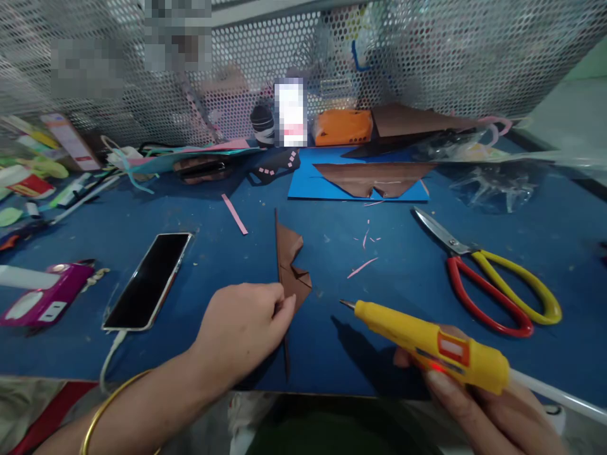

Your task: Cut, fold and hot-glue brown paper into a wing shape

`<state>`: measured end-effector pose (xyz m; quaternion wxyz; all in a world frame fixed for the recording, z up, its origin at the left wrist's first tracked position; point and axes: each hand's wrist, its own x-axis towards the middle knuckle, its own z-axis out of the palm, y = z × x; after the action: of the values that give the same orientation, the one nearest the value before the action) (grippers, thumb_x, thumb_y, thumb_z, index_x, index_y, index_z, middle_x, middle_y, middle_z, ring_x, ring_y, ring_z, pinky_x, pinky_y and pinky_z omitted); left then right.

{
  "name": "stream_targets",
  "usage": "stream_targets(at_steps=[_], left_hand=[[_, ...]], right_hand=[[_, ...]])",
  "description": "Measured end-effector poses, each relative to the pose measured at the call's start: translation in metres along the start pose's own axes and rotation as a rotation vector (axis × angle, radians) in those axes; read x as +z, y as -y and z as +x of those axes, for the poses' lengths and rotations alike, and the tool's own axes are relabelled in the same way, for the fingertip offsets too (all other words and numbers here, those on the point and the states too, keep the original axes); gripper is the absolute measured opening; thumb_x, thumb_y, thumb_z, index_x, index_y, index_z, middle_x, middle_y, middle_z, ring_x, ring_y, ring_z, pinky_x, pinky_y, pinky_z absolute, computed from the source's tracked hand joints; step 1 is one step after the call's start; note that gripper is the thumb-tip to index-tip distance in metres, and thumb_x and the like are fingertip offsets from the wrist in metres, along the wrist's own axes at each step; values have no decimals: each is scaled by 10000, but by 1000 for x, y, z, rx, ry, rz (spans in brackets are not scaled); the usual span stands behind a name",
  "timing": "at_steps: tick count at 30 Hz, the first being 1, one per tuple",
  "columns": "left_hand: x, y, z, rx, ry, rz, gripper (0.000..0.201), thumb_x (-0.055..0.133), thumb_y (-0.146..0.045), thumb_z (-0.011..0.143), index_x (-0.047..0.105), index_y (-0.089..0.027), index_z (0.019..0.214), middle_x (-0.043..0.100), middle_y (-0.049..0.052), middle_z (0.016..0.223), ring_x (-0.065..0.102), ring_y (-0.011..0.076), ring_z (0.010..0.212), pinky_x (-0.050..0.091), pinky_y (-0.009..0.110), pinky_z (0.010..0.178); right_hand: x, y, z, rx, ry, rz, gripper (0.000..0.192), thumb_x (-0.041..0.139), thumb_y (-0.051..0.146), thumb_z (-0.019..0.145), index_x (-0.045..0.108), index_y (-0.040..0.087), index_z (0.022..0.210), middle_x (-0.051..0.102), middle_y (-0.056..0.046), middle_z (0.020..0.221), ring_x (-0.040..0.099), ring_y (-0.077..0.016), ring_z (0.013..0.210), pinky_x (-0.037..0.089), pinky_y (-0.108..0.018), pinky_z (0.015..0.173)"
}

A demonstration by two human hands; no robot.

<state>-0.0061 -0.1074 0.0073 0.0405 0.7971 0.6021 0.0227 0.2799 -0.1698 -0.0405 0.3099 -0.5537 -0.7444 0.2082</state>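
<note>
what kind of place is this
Probably a craft workbench: a blue table strewn with paper scraps, scissors, a yellow glue gun in the right hand, folded brown paper under the left hand.

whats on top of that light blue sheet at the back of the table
A brown paper cutout with a pointed edge lies on the light blue sheet, covering much of its right part. A black piece with pink squares overlaps its left corner. What lies beneath the sheet is hidden.

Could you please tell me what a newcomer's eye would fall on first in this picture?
Probably the yellow glue gun in the right hand, low right, its tip aimed at the folded brown paper that the left hand pinches mid-table. Next, the red-and-yellow scissors at right and the phone at left.
</note>
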Motion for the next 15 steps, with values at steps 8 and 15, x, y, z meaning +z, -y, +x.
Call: stream_targets(at_steps=[8, 15], left_hand=[[-7, 21, 5, 180, -143, -109, 166, 513, -210, 920, 660, -200, 844, 712, 25, 860, 648, 183, 801, 454, 270, 621], [22, 50, 17, 569, -312, -63, 256, 446, -122, 964, 692, -173, 1012, 734, 55, 1021, 637, 195, 961, 516, 330, 828]], right_hand=[[-2, 16, 16, -8, 42, 63, 247, 538, 443, 929, 707, 273, 990, 775, -24, 898, 756, -200, 759, 604, -190, 548], [10, 21, 27, -52, 53, -15, 263, 530, 399, 947, 678, 253, 1109, 764, -27, 918, 748, -177, 814, 608, -202, 666]])
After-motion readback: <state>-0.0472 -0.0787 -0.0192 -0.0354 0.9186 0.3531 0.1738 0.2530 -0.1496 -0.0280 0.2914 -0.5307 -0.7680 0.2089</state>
